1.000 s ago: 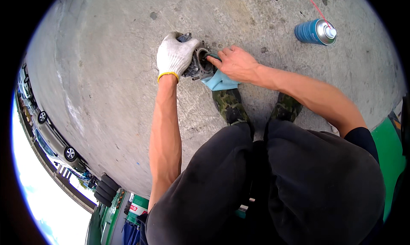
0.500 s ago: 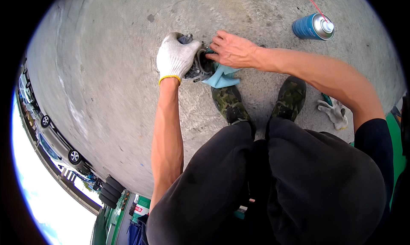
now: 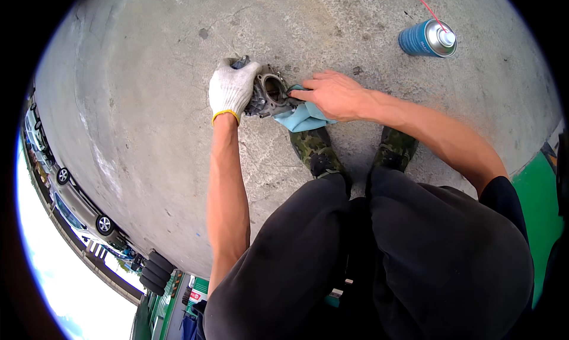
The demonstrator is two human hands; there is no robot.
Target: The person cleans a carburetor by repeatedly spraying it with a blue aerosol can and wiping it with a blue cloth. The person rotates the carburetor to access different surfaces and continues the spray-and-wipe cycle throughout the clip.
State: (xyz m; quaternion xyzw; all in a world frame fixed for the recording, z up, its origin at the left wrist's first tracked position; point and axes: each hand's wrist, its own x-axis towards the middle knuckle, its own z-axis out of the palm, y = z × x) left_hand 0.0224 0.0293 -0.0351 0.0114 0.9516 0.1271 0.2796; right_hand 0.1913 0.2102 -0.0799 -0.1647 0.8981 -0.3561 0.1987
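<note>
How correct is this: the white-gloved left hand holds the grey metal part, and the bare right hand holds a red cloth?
One colour is wrong: the head view shows the bare right hand holding a light blue cloth, not red.

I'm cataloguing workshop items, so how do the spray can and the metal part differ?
The spray can is blue and silver with a thin red straw; the metal part is grey throughout. The can is a plain cylinder, while the part is irregular. The can is untouched; the part is held. Both have something round: the can's top, the part's opening.
</note>
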